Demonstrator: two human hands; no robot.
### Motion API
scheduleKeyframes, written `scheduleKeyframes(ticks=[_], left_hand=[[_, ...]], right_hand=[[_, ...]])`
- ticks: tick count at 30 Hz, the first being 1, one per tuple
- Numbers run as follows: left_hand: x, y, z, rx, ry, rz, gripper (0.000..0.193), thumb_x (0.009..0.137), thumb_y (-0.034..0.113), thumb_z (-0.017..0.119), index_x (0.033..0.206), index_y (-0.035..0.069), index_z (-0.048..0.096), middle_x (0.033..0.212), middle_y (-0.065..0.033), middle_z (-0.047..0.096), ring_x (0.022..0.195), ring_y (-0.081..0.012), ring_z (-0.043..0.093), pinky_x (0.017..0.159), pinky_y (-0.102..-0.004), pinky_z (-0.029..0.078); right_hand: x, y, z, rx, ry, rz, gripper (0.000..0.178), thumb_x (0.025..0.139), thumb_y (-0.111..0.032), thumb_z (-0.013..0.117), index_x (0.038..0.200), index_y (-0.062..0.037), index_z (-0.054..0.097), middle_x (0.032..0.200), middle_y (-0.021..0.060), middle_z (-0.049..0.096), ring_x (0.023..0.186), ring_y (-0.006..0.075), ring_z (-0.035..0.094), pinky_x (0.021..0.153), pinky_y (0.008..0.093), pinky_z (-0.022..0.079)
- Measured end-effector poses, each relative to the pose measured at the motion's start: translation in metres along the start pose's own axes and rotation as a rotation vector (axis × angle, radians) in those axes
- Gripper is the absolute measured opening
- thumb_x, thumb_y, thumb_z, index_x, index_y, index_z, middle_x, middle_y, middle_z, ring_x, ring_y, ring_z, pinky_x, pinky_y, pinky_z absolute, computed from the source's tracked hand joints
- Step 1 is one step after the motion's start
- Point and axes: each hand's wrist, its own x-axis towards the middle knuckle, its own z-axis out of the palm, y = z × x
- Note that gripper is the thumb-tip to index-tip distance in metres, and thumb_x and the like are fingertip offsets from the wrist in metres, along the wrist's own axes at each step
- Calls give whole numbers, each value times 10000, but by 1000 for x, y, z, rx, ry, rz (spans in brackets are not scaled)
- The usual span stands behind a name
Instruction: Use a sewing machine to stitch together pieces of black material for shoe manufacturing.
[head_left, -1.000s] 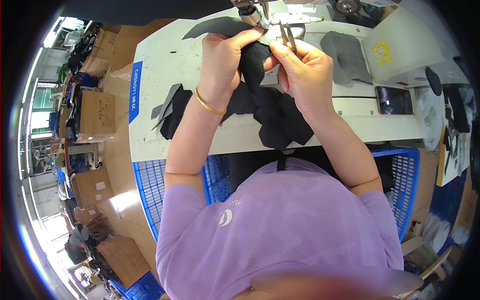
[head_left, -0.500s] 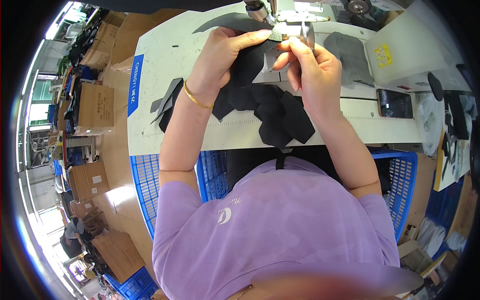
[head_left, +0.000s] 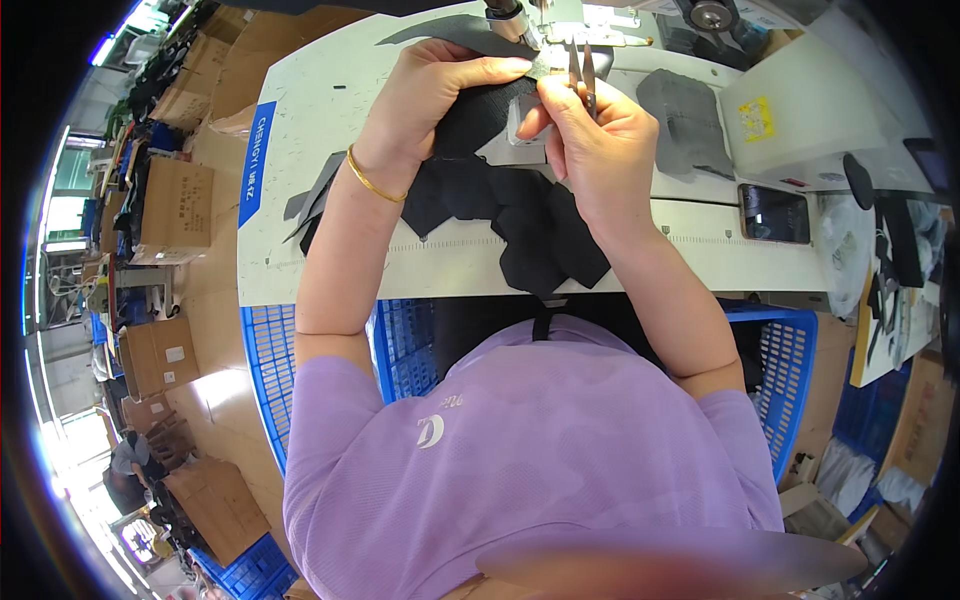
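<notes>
My left hand (head_left: 425, 95) is closed on a curved black fabric piece (head_left: 472, 118), its thumb pressing at the edge beneath the sewing machine's head (head_left: 510, 22). A small grey patch (head_left: 540, 66) shows at the thumb tip. My right hand (head_left: 600, 140) grips thread snips (head_left: 588, 80), with two pointed dark blades standing up and apart beyond the fingers. Its thumb and forefinger are pinched close to the grey patch; whether they also hold the fabric is hidden. A small white block (head_left: 522, 122) sits by the right fingertips. Several black fabric pieces (head_left: 540, 235) lie joined or overlapping nearer me.
The pale sewing table (head_left: 440, 270) carries more dark strips (head_left: 318, 195) at left, a grey fabric stack (head_left: 685, 120) and a phone (head_left: 775, 213) at right. A whitish machine housing (head_left: 815, 110) stands far right. Blue baskets (head_left: 268, 350) sit under the front edge.
The right hand has moved slightly left, and the snips have turned so both blades show apart. The left hand keeps its hold on the fabric. The whole view has shifted a little.
</notes>
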Motion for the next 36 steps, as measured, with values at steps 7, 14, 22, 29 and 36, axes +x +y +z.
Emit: scheduleKeyframes(ticks=[7,14,22,29,36], left_hand=[[5,-1,0,-24,17,19,159,827,22,702,974,-38,716,890,-112,717,749,-146,685,693,-238,555],[12,-2,3,33,99,66,158,829,22,688,971,-45,707,885,-102,709,752,-139,680,696,-226,541],[25,-3,-1,-44,138,28,126,832,-2,656,944,-34,704,875,-80,704,746,-139,663,670,-232,521],[23,3,8,-60,124,43,161,834,-19,641,977,-30,713,922,-76,715,789,-145,667,741,-246,521],[22,8,5,-51,86,-6,167,855,1,631,1001,-29,707,928,-65,713,805,-137,664,739,-246,521]], right_hand=[[0,-3,2,32,4,19,235,944,-145,575,798,7,678,621,26,651,434,9,436,395,197,329],[-1,0,-4,76,-24,44,197,943,-134,580,884,16,695,643,44,660,436,10,445,394,180,325],[-3,4,-5,58,-56,84,181,937,-120,584,883,15,692,648,56,662,434,9,446,394,180,327],[-7,6,-8,60,-80,116,178,935,-117,585,890,21,689,643,62,660,428,17,447,391,183,331],[-15,8,-20,14,-150,146,214,964,-155,553,907,21,661,681,68,663,462,30,489,411,189,364]])
